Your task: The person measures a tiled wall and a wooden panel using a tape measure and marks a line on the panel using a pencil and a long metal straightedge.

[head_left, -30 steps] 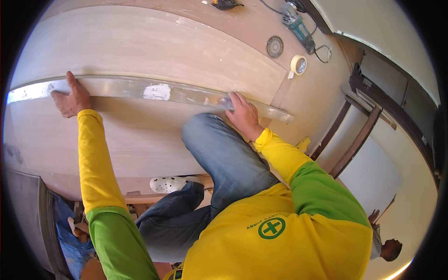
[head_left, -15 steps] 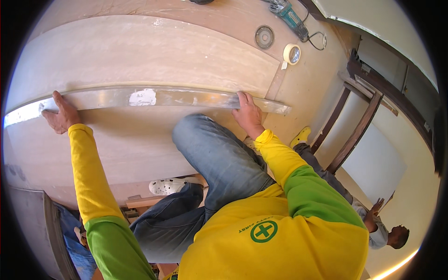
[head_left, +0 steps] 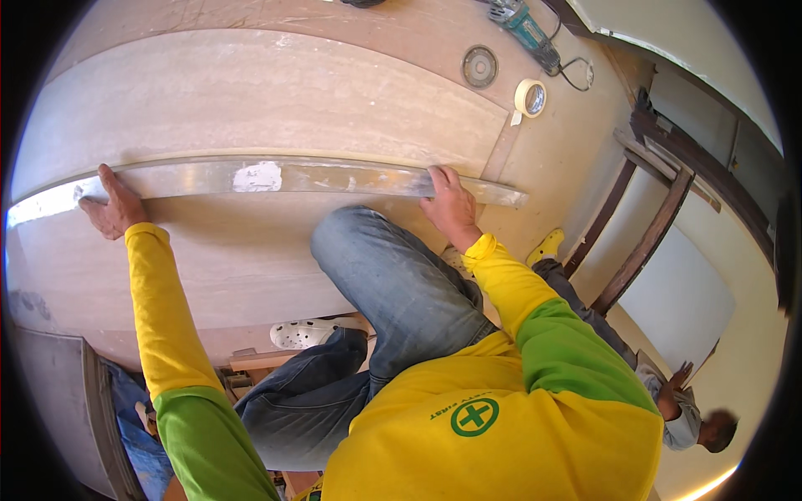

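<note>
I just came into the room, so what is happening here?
A person in a yellow and green top has both hands on a long metal bar lying across a pale wood panel. The left hand is near the bar's left end, the right hand toward its right end. A tape roll, a round disc and a corded power tool lie beyond. Another person is at the right.

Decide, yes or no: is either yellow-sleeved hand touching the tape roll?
No, the left hand and right hand are both on the metal bar, apart from the tape roll.
</note>
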{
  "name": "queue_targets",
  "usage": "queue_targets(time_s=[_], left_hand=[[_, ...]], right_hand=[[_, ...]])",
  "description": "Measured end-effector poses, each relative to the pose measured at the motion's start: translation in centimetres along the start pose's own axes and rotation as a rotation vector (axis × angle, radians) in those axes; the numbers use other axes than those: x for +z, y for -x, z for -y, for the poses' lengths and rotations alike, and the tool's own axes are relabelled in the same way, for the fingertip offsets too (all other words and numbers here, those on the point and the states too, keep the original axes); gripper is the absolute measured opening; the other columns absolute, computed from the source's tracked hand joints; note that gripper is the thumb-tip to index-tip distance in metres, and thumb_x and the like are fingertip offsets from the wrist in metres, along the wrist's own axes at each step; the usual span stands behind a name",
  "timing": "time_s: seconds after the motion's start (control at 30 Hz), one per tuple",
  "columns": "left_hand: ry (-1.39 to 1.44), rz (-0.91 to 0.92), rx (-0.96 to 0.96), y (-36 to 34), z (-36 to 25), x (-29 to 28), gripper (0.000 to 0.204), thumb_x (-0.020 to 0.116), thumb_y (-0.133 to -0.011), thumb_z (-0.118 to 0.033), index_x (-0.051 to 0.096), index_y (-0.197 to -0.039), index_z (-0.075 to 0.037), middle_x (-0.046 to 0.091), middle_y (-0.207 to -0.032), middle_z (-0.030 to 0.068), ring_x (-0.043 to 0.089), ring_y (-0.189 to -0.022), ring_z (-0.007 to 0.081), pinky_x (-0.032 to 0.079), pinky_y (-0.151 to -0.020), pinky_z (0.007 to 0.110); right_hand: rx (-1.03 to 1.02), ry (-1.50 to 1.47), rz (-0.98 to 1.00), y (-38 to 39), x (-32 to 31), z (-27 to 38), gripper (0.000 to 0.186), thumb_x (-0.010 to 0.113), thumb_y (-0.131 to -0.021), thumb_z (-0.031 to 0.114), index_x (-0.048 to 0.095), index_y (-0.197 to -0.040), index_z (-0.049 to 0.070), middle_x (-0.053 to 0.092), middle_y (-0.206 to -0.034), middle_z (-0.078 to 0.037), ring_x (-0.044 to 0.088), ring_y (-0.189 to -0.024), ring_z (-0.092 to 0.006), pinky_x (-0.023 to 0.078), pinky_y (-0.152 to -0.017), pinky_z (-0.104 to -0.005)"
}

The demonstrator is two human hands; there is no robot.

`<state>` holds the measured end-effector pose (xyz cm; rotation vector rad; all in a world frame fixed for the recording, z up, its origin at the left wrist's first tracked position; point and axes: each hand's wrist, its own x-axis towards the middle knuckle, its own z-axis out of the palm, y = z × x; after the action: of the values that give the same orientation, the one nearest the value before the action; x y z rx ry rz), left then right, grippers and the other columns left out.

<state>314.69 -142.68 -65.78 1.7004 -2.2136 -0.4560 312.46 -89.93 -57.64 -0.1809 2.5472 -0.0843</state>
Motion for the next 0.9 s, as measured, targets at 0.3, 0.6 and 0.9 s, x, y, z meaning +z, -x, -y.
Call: queue_targets(time_s=[0.3,0.6,0.9], left_hand=[[0.099,-0.013,0.029,0.2,0.1,0.4,0.085,0.062,-0.076,-0.064,0.045,-0.137,-0.007,0.054,-0.132,0.0159,0.050,-0.122,0.0335,0.035,-0.104,0.041],[-0.044,-0.092,0.018,-1.1,2.0,1.1,0.090,0.062,-0.078,-0.061,0.038,-0.141,-0.001,0.037,-0.146,0.0177,0.030,-0.138,0.0311,0.015,-0.114,0.046],[0.066,-0.048,-0.085,-0.9,0.6,-0.5,0.089,0.065,-0.078,-0.056,0.030,-0.145,-0.008,0.034,-0.147,0.0128,0.021,-0.141,0.0285,0.004,-0.114,0.052]], right_hand=[[-0.011,0.014,0.005,0.3,0.8,-1.0,0.059,0.073,-0.071,0.018,0.052,-0.125,0.008,0.053,-0.127,-0.012,0.061,-0.101,-0.0332,0.050,-0.083,-0.0401],[-0.047,0.118,-0.002,-0.1,2.8,-0.9,0.067,0.073,-0.074,0.019,0.046,-0.135,0.007,0.049,-0.134,-0.018,0.054,-0.114,-0.0363,0.049,-0.089,-0.0425],[-0.165,0.106,-0.004,0.2,1.8,-0.2,0.067,0.071,-0.072,0.016,0.045,-0.132,0.003,0.052,-0.124,-0.021,0.054,-0.108,-0.0399,0.048,-0.086,-0.0447]])
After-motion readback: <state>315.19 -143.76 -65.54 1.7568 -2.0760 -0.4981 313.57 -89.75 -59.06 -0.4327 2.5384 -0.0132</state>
